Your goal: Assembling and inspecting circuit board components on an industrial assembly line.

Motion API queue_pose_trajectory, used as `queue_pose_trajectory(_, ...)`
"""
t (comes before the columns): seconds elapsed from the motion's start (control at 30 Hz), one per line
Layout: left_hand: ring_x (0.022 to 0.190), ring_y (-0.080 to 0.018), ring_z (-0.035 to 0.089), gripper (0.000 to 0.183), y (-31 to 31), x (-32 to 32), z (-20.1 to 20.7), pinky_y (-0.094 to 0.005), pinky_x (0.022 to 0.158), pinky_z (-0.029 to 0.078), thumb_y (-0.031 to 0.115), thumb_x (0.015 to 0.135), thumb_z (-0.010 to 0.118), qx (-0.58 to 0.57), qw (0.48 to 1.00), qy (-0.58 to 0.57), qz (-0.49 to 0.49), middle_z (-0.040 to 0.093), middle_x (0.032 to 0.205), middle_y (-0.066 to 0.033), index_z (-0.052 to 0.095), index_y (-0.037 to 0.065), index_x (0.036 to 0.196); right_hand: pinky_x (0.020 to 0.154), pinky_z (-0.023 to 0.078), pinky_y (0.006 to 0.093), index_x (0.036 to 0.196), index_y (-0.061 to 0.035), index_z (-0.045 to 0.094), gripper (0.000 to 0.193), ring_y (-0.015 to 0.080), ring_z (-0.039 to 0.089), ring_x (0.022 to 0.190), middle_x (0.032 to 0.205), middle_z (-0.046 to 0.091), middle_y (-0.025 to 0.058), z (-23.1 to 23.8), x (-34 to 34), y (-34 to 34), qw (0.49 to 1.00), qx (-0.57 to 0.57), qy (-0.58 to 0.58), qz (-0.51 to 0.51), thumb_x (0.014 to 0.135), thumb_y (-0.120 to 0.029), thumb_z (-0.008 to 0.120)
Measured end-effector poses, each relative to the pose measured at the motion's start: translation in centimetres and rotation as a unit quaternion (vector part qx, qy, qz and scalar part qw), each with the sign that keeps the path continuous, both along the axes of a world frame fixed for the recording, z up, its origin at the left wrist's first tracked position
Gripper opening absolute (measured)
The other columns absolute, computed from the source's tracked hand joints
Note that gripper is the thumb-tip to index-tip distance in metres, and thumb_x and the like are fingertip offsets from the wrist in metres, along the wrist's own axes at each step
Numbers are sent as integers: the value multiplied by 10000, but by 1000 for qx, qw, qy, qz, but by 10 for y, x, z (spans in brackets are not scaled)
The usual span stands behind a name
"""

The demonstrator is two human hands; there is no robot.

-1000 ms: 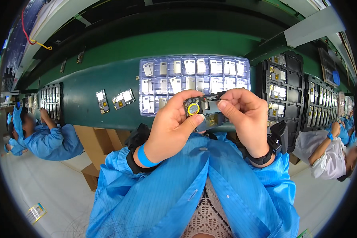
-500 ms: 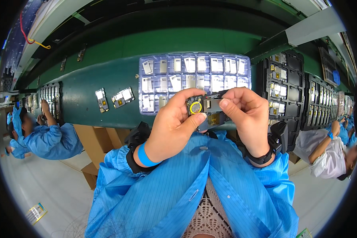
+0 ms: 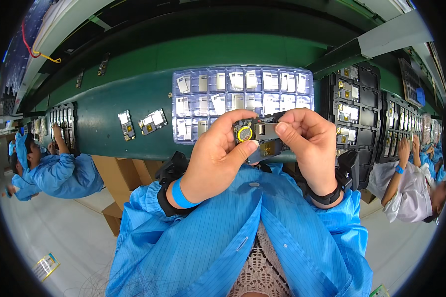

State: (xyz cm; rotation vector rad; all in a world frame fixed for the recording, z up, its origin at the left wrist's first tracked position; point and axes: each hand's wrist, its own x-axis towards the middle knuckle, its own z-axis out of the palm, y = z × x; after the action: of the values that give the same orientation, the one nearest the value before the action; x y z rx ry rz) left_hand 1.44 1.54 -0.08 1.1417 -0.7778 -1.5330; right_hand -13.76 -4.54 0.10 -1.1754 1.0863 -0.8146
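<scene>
A small circuit board [image 3: 238, 124] is held in front of my chest, between both hands. My left hand [image 3: 214, 161] grips its left end, thumb below a round yellow-rimmed part [image 3: 245, 133]. On the board's right part lies a silver-grey metal cover [image 3: 269, 131] with a small rectangular window. My right hand [image 3: 309, 146] pinches the right end, its thumb on the cover; whether the cover is fully seated cannot be seen. Just beyond my hands, a clear compartment tray [image 3: 243, 68] holds many pale metal covers. Two more circuit boards [image 3: 126, 124] [image 3: 153, 122] lie to its left.
Black trays [image 3: 369, 105] with circuit boards stand at the right of the green bench [image 3: 96, 131]. A metal post [image 3: 344, 57] slants above them. Below the bench is a cardboard box [image 3: 115, 180]. Co-workers in blue [image 3: 67, 175] and white [image 3: 406, 183] sit left and right.
My hands and the board stay nearly where they were, with the same grip. At the right, the co-worker in white has raised their hands toward the trays.
</scene>
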Motion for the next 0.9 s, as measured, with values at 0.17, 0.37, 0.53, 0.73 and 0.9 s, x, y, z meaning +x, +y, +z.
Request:
queue_pose_trajectory(0.17,798,-72,533,362,-1,-1,0,-203,671,481,-82,816,463,4,1000,8,4,531,933,-70,372,-22,1161,491,379,164,793,27,592,61,23,481,556,624,574,4,-1,-1,-1,1000,-6,3,-1,759,-17,618)
queue_pose_trajectory(0.37,807,-71,533,364,-2,-1,0,-203,679,477,-81,817,463,4,1000,3,-2,531,940,-70,372,-22,1164,494,383,167,791,29,591,57,26,488,562,629,579,8,-1,-1,0,1000,-1,0,-4,758,-11,615)
queue_pose_trajectory(0.53,808,-69,533,364,-1,0,-1,-200,684,476,-80,817,465,-2,1000,-8,-5,530,944,-70,373,-22,1164,495,380,165,789,29,589,53,26,486,561,630,578,9,-3,-1,0,1000,-1,-4,-4,761,-11,612)
queue_pose_trajectory(0.73,791,-72,537,351,-2,-1,0,-207,674,481,-70,820,467,5,1000,7,3,531,930,-66,376,-22,1156,464,352,160,779,22,589,60,10,449,530,605,556,-12,-2,2,2,1000,-14,14,-16,754,-22,620)
queue_pose_trajectory(0.9,723,-40,507,298,-2,-2,-3,-180,575,440,-8,835,499,-10,999,-28,16,526,889,-52,401,-19,1116,434,335,168,762,14,589,64,4,418,491,582,542,-15,-3,2,4,997,-57,47,-23,736,-27,632)
